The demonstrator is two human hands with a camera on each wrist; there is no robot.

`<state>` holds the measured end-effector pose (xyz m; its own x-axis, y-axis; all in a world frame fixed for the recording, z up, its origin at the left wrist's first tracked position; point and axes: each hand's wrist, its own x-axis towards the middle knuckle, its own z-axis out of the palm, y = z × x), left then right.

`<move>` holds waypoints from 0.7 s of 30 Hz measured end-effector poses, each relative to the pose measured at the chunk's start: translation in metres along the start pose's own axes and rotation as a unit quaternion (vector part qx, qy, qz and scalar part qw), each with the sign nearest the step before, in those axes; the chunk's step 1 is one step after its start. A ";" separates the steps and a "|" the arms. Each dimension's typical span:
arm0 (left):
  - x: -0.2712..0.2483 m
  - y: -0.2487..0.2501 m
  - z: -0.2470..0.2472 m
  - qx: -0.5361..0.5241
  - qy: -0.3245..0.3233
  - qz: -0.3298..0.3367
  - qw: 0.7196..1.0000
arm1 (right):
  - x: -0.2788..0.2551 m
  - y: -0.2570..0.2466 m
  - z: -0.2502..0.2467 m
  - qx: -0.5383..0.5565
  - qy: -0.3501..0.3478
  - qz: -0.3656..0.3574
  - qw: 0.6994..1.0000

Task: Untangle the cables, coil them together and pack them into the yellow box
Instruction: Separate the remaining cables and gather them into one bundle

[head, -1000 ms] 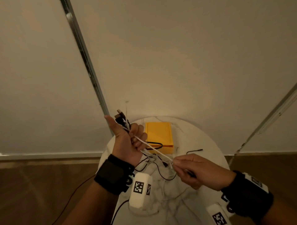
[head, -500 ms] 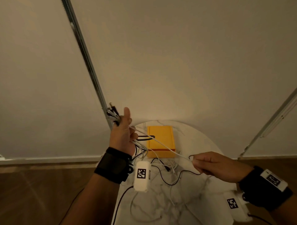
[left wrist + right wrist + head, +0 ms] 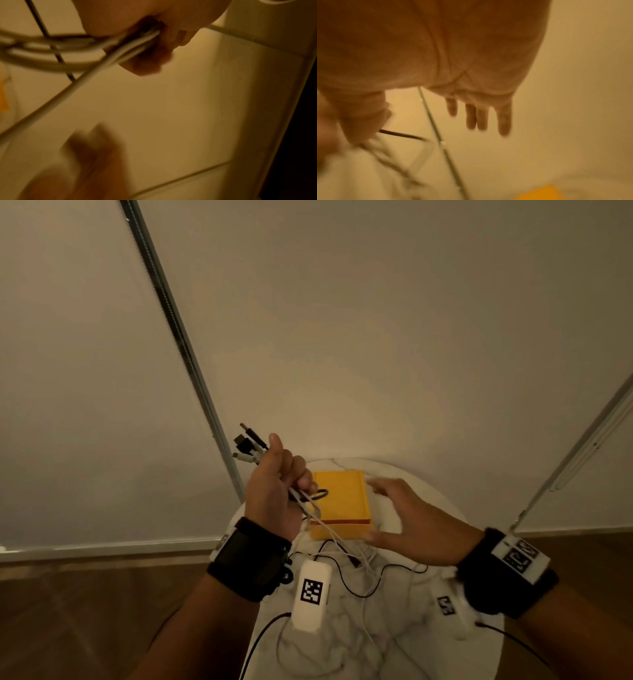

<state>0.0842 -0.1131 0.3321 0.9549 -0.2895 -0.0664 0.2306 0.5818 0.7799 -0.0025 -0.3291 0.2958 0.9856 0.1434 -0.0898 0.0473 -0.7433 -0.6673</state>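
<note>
From the head view I see my left hand (image 3: 274, 491) raised above the round marble worktop (image 3: 394, 631), palm turned toward me, fingers curled tight around a bundle of cables (image 3: 301, 498) whose plug ends (image 3: 248, 445) fan out up and to the left past the thumb; the loose white and black lengths trail down from the fist onto the worktop. My right hand (image 3: 407, 518) hovers just right of the yellow box (image 3: 342, 501), fingers spread and straight, holding nothing, blurred by motion. Half a second ago that hand was pinching a white cable stretched taut from the left fist; now it has let go and lifted toward the box, and the cable has gone slack. The box sits closed at the far side of the worktop, a black cable loop (image 3: 317, 494) in front of its left edge. In the left wrist view the curled fingers (image 3: 150, 65) clamp several white cables (image 3: 120, 54), which sweep off left, and a blur of the other hand (image 3: 89, 155) shows below. In the right wrist view the fingers (image 3: 479, 116) hang extended and apart with nothing between them, and a corner of the box (image 3: 542, 193) shows at bottom right.
</note>
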 end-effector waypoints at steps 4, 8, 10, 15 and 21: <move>-0.013 -0.005 0.027 0.032 -0.072 -0.024 0.997 | 0.025 -0.068 0.009 0.169 0.009 -0.151 0.974; -0.019 0.019 0.035 0.053 -0.128 0.019 0.990 | 0.031 -0.072 0.011 0.283 -0.016 -0.156 0.946; -0.022 0.025 0.037 0.078 -0.136 0.048 0.987 | 0.037 -0.062 0.016 0.153 0.040 -0.192 0.969; -0.030 0.029 0.043 0.129 -0.056 0.118 0.983 | 0.060 -0.022 0.012 -0.044 0.086 -0.161 0.982; -0.027 0.065 0.024 0.113 0.022 0.181 0.977 | 0.067 0.054 -0.022 -0.054 0.176 -0.016 0.983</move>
<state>0.0691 -0.0855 0.3991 0.9743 -0.0596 0.2171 -0.1669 0.4559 0.8742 0.0695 -0.3742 0.2696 0.9775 -0.0523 0.2046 0.0784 -0.8098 -0.5815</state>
